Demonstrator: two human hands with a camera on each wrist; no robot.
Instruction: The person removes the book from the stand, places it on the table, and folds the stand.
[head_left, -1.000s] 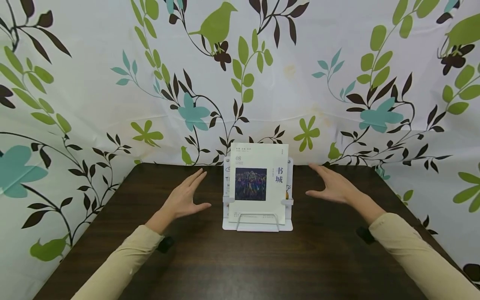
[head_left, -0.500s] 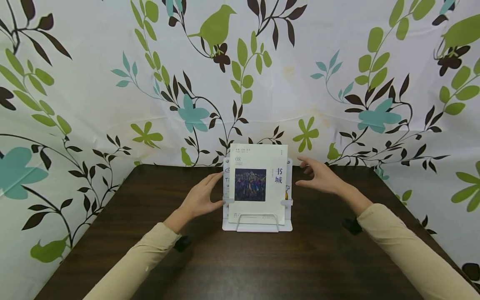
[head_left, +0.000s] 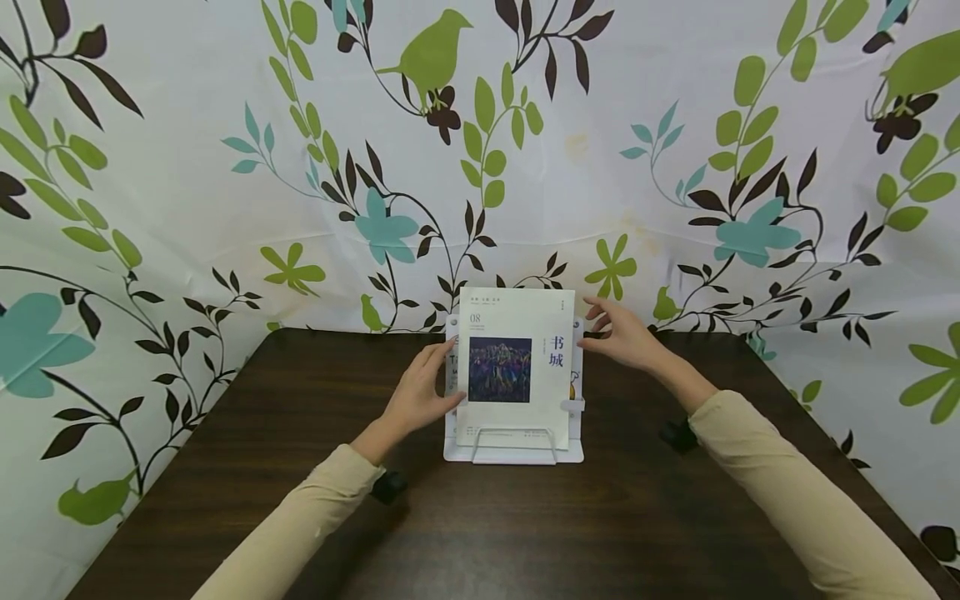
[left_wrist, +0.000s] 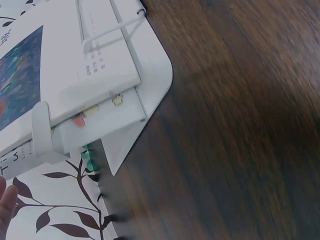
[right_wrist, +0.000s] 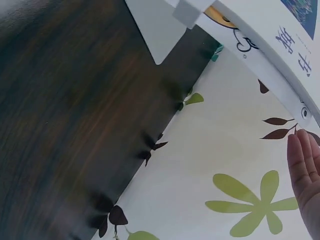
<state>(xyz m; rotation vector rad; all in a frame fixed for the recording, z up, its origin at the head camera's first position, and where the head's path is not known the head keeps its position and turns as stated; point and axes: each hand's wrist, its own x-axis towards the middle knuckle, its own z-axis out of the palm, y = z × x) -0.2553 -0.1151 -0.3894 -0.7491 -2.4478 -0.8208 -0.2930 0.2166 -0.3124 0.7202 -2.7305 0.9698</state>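
A white magazine (head_left: 551, 417) with a dark square picture stands upright on a white book stand (head_left: 453, 452), behind a wire rest (head_left: 517, 430). A side clip (left_wrist: 42, 125) overlaps its left edge in the left wrist view. My left hand (head_left: 420, 392) is at the stand's left side, thumb overlapping the magazine's edge in the head view, fingers loosely bent. At the upper right, my right hand (head_left: 622, 335) has its fingertips close by the stand's back panel (right_wrist: 280, 87). Its thumb and fingers are apart, with nothing between them.
The stand rests on a dark wooden table (head_left: 517, 533). Right behind the table's far edge hangs a white cloth (head_left: 525, 225) printed with leaves, birds and flowers. The right side clip (head_left: 573, 406) juts from the stand.
Both hands have moved inward to the stand from either side, the right one also rising a little. The magazine and stand have stayed in place.
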